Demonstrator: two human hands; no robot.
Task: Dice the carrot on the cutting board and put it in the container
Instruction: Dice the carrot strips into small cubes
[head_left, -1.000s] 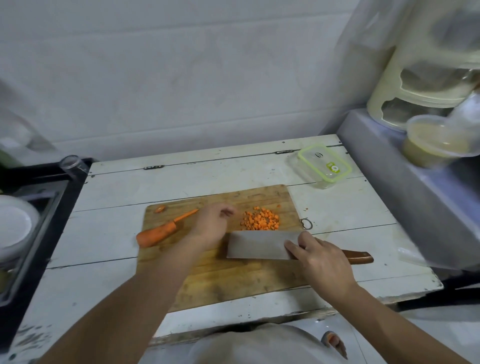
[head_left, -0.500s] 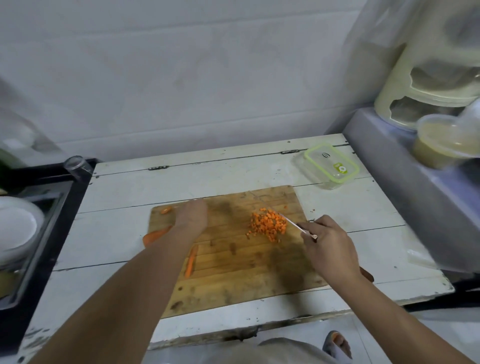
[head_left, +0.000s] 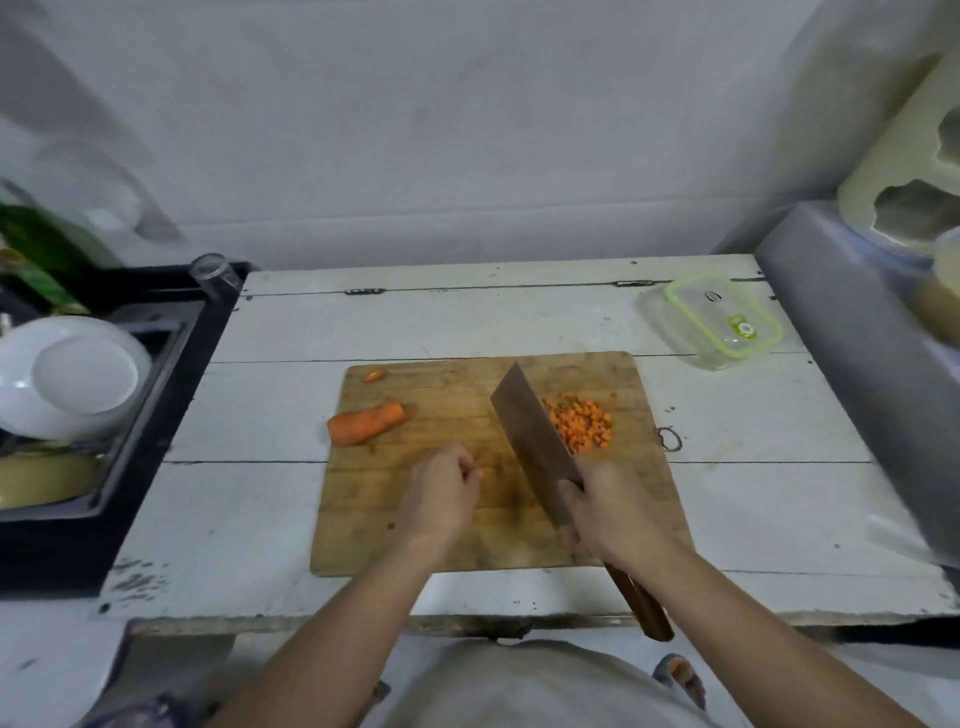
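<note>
- The carrot piece (head_left: 365, 424) lies near the left edge of the cutting board (head_left: 452, 540), towards its far left corner, with its long axis running roughly left to right and the cut end pointing right and a little away.
- It sits ahead and to the left of the left hand (head_left: 440, 498), which is clearly the nearer of the two hands; bare board separates hand and carrot.
- The left hand hovers over the middle of the board with its fingers curled inwards; whether they pinch a thin strip of carrot is hidden, so I cannot tell if it has hold of anything.
- The right hand (head_left: 610, 512) grips the cleaver (head_left: 535, 431) where blade meets handle, the wooden handle sticking out past the board's near edge; the blade angles away and to the left, between the carrot piece and the pile.
- The diced carrot (head_left: 581, 423) is heaped at the board's right side, just beside the blade.
- A small carrot end (head_left: 373, 374) rests at the board's far left corner.
- The container (head_left: 722, 322), clear with a green rim, stands at the far right corner of the bench (head_left: 519, 322), well apart from the pile.
- The bench is white painted planks set against a pale wall.
- A black sink with white bowls (head_left: 72, 379) adjoins its left edge, and a grey ledge (head_left: 852, 353) rises along its right edge.
</note>
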